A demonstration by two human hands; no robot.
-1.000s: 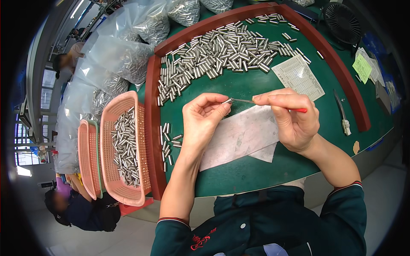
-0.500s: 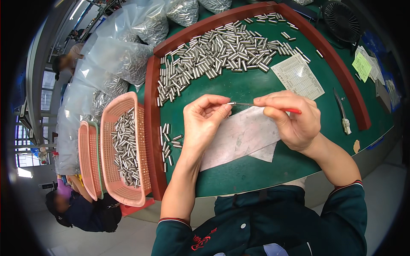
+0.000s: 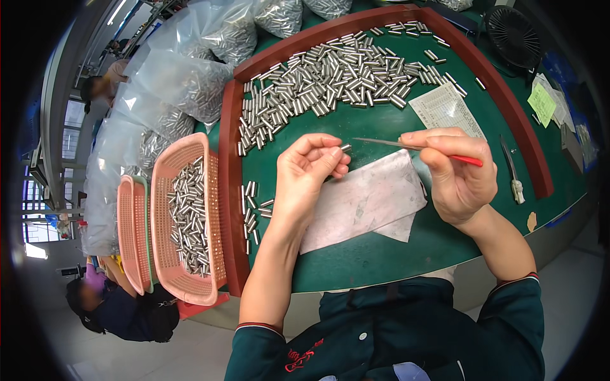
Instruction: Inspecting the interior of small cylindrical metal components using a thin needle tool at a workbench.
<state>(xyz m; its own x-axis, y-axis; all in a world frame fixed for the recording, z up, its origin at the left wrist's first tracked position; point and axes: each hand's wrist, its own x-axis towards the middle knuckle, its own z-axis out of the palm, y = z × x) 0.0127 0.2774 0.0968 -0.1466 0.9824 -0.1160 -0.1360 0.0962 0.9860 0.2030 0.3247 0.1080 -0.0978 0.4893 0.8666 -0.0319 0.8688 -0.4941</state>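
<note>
Between the thumb and fingers of my left hand [image 3: 308, 168] is a small shiny metal cylinder [image 3: 345, 147], its end sticking out toward the right. My right hand [image 3: 460, 171] grips a slim needle file [image 3: 467, 159] by its red handle, and the thin tapered shaft points left. A small gap separates the file's tip from the cylinder. Below both hands a stained pale cloth [image 3: 362, 203] lies on the green tabletop [image 3: 343, 267]. Beyond them spreads a large pile of similar metal cylinders [image 3: 337, 73], and a smaller group [image 3: 249, 213] lies left of my left wrist.
A dark red raised border [image 3: 234, 146] edges the work surface. Left of it stand a pink basket [image 3: 213, 254] of cylinders and clear bags [image 3: 203, 89] of parts. A printed sheet [image 3: 448, 111], a knife-like tool [image 3: 512, 168] and a black fan [image 3: 511, 35] are on the right.
My right hand has moved right, drawing the file away from the cylinder it was touching. My left hand still pinches the cylinder, now turned slightly upward.
</note>
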